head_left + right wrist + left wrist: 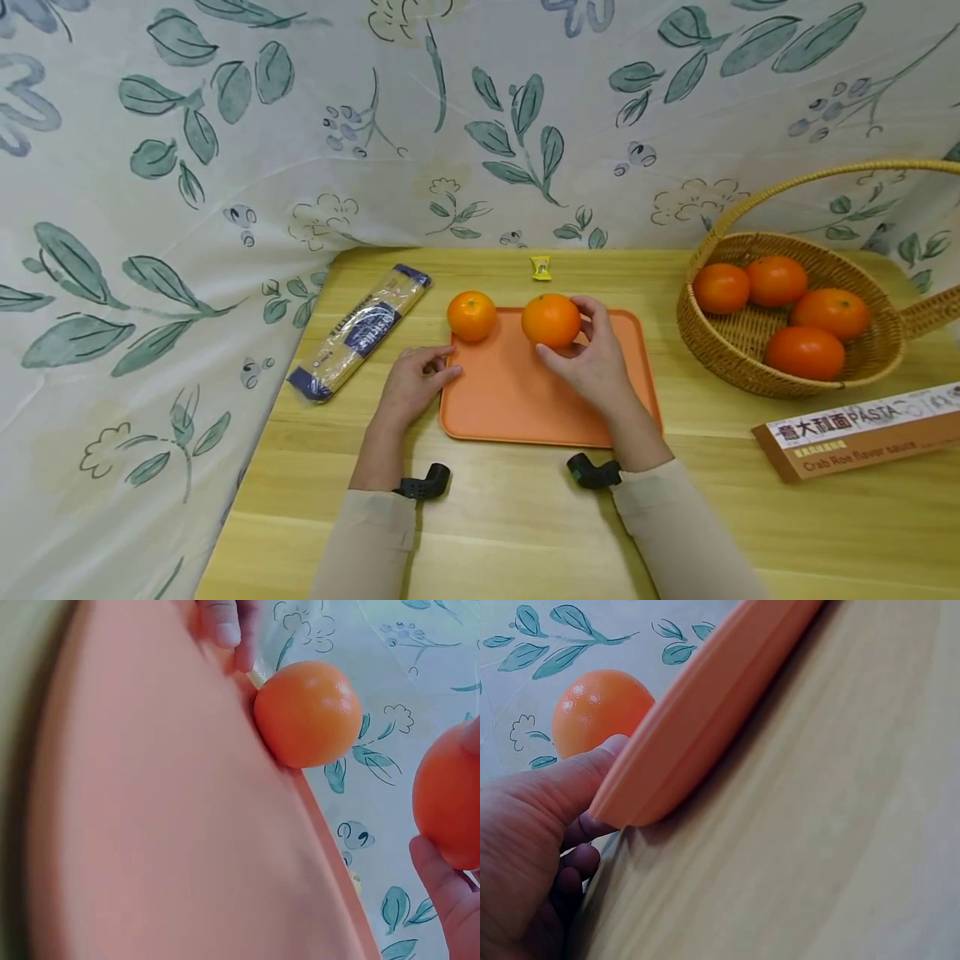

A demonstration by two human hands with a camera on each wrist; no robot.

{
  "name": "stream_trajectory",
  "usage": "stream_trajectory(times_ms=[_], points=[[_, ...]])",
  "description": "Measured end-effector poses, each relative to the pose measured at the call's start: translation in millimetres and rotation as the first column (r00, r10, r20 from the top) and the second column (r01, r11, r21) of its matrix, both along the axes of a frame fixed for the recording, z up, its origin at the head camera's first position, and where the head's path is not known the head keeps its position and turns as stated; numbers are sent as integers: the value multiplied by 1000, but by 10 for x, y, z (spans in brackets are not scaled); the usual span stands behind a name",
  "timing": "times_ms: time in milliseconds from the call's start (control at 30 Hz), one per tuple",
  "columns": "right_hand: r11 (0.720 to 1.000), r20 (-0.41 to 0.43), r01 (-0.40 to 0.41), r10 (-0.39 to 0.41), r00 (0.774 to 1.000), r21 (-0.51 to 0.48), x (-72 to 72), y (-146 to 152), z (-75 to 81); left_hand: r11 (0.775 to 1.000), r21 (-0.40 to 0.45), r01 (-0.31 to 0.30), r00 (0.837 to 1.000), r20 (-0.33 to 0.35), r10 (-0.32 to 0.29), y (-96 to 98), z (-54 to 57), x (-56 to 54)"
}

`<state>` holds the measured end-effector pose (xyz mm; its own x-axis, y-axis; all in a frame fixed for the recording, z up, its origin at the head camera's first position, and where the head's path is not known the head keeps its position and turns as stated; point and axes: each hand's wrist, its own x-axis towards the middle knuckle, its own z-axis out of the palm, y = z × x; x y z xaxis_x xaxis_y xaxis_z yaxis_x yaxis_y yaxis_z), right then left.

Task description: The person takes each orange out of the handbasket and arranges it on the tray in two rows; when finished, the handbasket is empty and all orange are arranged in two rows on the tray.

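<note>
An orange (551,321) is in my right hand (600,358), gripped between thumb and fingers above the tray; the right wrist view shows this orange (450,799) at its right edge. My left hand (412,379) pinches the left rim of the salmon-coloured tray (510,408), thumb on top. In the left wrist view, the left hand (532,825) has its thumb on the rim and its other fingers partly hidden behind the tray (705,712). A second orange (472,316) rests at the tray's far left corner, just beyond the left hand.
A wicker basket (701,333) with several orange fruits stands at the right. Nearer me lies a pasta box (862,437). Left of the tray is a clear bag of pasta (360,333). Behind it sits a small yellow wrapped sweet (541,267). Patterned cloth (450,125) hangs along the table's back.
</note>
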<state>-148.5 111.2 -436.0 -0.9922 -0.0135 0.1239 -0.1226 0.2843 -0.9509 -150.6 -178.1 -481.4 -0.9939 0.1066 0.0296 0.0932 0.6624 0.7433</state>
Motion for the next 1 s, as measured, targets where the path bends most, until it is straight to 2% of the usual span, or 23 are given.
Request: stream_trajectory(times_ms=[67, 233, 333, 533, 833, 1000], points=[[999, 1, 26, -26, 1000, -28, -48, -53, 61, 1000, 3, 2, 1000, 3, -2, 10, 4, -5], [995, 0, 89, -89, 996, -36, -185, -118, 46, 1000, 3, 4, 1000, 3, -4, 18, 16, -14], [994, 8, 100, -100, 995, -34, -250, -135, -74, 1000, 0, 6, 1000, -5, -6, 13, 24, -17], [993, 47, 103, -100, 994, -62, -289, -190, -258, 1000, 2, 1, 1000, -3, -1, 7, 32, -14], [991, 55, 110, -115, 992, 81, -271, -184, -352, 1000, 7, 5, 1000, -5, -5, 12, 3, -8], [987, 68, 109, -117, 991, 115, -283, -182, -365, 1000, 8, 2, 1000, -4, -2, 9, 10, 0]])
